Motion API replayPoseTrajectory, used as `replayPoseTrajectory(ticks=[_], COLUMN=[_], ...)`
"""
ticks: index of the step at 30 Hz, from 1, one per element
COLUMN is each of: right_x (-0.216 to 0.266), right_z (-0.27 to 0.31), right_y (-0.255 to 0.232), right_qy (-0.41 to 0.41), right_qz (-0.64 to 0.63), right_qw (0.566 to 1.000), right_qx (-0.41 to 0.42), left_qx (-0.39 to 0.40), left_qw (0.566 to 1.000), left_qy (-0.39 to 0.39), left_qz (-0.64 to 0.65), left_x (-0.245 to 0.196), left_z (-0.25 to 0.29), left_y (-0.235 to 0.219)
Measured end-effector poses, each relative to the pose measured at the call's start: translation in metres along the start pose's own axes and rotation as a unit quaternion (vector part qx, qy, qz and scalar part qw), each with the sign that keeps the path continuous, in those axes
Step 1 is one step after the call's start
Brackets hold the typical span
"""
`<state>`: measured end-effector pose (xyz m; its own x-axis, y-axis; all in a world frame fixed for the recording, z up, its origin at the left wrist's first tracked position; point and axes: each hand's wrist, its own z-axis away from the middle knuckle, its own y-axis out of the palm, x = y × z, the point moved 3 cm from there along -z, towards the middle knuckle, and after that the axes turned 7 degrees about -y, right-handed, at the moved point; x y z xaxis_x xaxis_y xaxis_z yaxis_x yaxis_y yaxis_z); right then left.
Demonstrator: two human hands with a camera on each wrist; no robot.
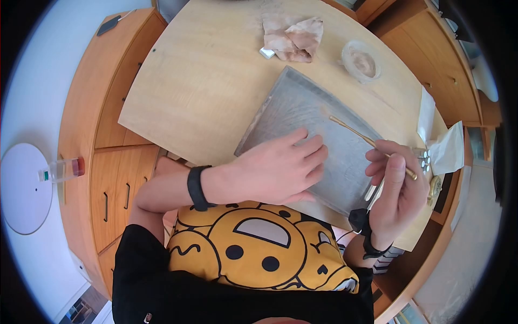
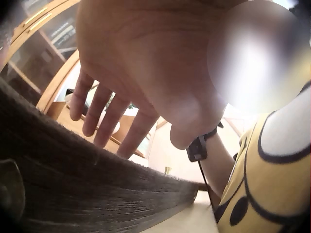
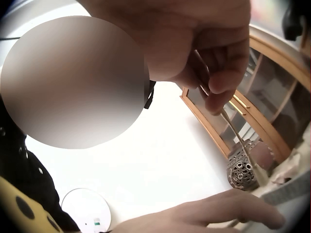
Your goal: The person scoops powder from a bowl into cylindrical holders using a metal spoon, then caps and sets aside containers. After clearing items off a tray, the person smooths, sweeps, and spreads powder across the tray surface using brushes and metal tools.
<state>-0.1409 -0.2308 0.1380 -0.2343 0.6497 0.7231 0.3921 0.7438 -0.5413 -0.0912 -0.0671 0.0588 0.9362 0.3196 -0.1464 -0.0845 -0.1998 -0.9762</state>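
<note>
A grey, rectangular, slab-like board (image 1: 302, 105) lies at an angle on the table, its surface streaked. My left hand (image 1: 275, 167) reaches across the board's near left part with nothing in it. In the left wrist view its fingers (image 2: 108, 114) extend loosely over the board's dark, rough side (image 2: 97, 179). Between thumb and fingers, my right hand (image 1: 399, 178) pinches a slim gold-handled brush (image 1: 352, 128). The brush slants toward the far left, its pale bristles (image 1: 325, 110) over the right part of the board. Seen from the right wrist, the brush tip (image 3: 261, 175) points down, beyond the left hand.
Behind the board are a crumpled, stained cloth or tissue (image 1: 294, 38) and a clear tub (image 1: 361, 62) with brownish contents. White paper (image 1: 447, 148) and small bottles (image 1: 423, 158) stand at the right edge. A yellow patterned cushion (image 1: 259, 245) sits on my lap.
</note>
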Motion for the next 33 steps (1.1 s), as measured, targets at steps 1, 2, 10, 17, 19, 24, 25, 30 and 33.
replayPoseTrajectory(ticks=[1, 2, 10, 17, 19, 24, 25, 30, 33], right_x=[-0.003, -0.007, -0.013, -0.004, -0.012, -0.023, -0.020, -0.016, -0.026], right_z=[0.000, -0.002, -0.012, -0.031, -0.034, -0.043, -0.044, -0.039, -0.046], right_y=[-0.001, 0.000, 0.013, 0.058, 0.071, 0.060, 0.056, 0.076, 0.072], right_qy=[0.002, 0.013, 0.050, -0.097, -0.108, 0.000, 0.004, -0.112, -0.088], right_qz=[-0.001, -0.002, -0.113, -0.122, -0.120, -0.071, -0.072, -0.133, 0.020], right_qw=[1.000, 1.000, 0.964, 0.921, 0.907, 0.965, 0.963, 0.897, 0.964], right_qx=[0.001, 0.018, 0.237, 0.358, 0.390, 0.254, 0.258, 0.406, 0.248], left_qx=[-0.009, -0.007, -0.064, -0.008, -0.002, -0.010, -0.030, -0.044, -0.063], left_qw=[0.994, 0.994, 0.720, 0.452, 0.433, 0.412, 0.415, 0.390, 0.392], left_qy=[0.014, 0.015, -0.184, -0.141, -0.113, -0.059, -0.063, -0.051, -0.047], left_qz=[0.105, 0.105, 0.667, 0.881, 0.895, 0.909, 0.907, 0.918, 0.917], left_x=[0.005, 0.014, 0.142, 0.183, 0.181, 0.174, 0.176, 0.180, 0.179], left_z=[0.002, 0.006, 0.014, -0.012, -0.008, -0.004, -0.004, -0.003, -0.003], left_y=[-0.004, -0.008, -0.019, 0.016, 0.024, 0.029, 0.027, 0.032, 0.033])
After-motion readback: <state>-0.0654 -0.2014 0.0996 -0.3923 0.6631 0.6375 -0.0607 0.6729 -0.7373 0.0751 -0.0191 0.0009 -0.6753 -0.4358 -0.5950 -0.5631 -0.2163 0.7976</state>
